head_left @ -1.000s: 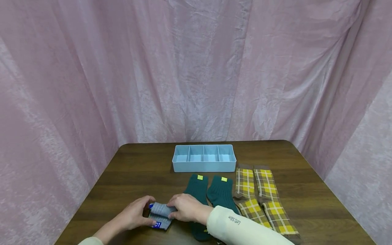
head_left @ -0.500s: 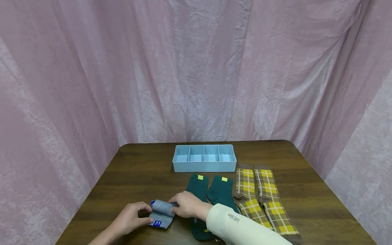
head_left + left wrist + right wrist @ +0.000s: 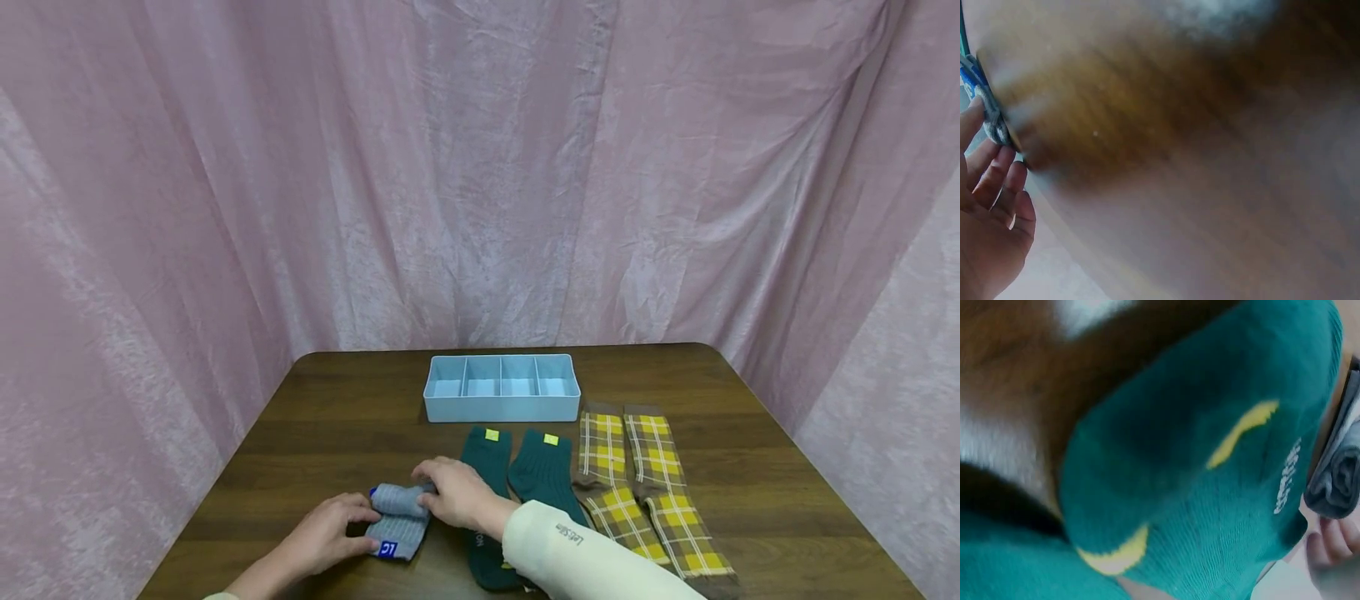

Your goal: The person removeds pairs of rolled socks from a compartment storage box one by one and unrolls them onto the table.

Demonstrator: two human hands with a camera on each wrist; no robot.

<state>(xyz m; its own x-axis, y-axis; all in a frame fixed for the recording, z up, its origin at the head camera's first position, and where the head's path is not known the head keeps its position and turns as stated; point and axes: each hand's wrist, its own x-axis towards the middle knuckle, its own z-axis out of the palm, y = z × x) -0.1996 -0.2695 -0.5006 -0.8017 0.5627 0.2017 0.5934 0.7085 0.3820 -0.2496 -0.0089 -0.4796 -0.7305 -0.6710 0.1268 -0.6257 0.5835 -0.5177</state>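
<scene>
A pair of grey socks point(image 3: 401, 532) with a blue "LC" label lies partly rolled up at the table's front left; the right wrist view shows the spiral end of the roll point(image 3: 1338, 481). My left hand point(image 3: 333, 533) holds their left edge, fingers by the roll and thumb near the label. At the other end, my right hand point(image 3: 461, 497) grips the roll between thumb and fingers. Under and beside my right forearm lie two dark green socks point(image 3: 486, 458) with yellow tabs. Their yellow patches and white lettering show in the right wrist view.
Behind the socks stands a light blue box point(image 3: 502, 408) with several compartments. Two yellow-and-brown plaid socks point(image 3: 660, 467) lie flat to the right. Wooden tabletop point(image 3: 300, 442) extends to the left, and a pink curtain point(image 3: 480, 167) hangs behind the table.
The grey roll has moved slightly away from me and looks rounder and tighter. My right hand has shifted a little up with it; my left hand has stayed at the left edge.
</scene>
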